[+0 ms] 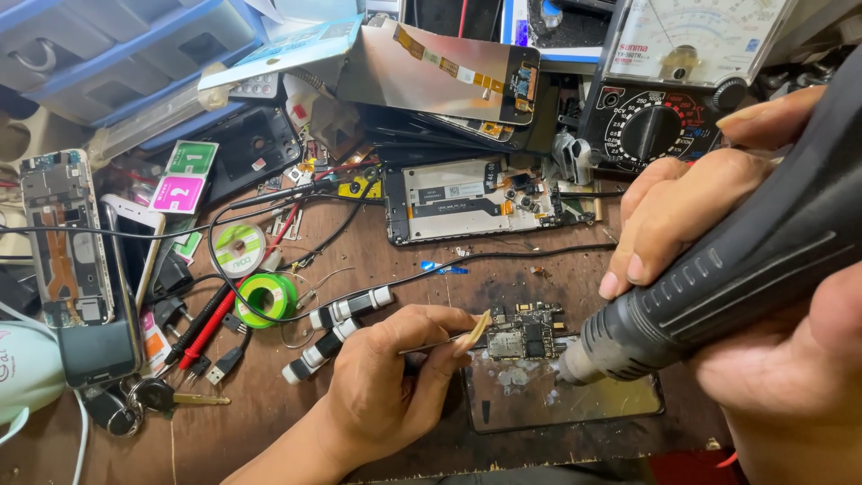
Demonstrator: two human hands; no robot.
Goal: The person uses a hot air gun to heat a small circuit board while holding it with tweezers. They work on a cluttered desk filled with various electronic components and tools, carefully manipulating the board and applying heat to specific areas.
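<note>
My left hand (391, 382) pinches thin metal tweezers (449, 341) whose tips touch the left edge of a small phone circuit board (525, 334). The board lies on a dark glass plate (575, 404) near the front of the wooden bench. My right hand (763, 296) grips a black hot-air gun (718, 269), with the nozzle (575, 364) pointing down-left at the board's right edge. An opened phone body (476, 199) lies further back behind the board.
An analogue multimeter (669, 81) stands at the back right. A green solder spool (268, 296), red and black probes (211, 323), two black-and-white cylinders (337, 328), a stripped phone frame (63, 233), a detached screen (440, 72) and cables crowd the left and back.
</note>
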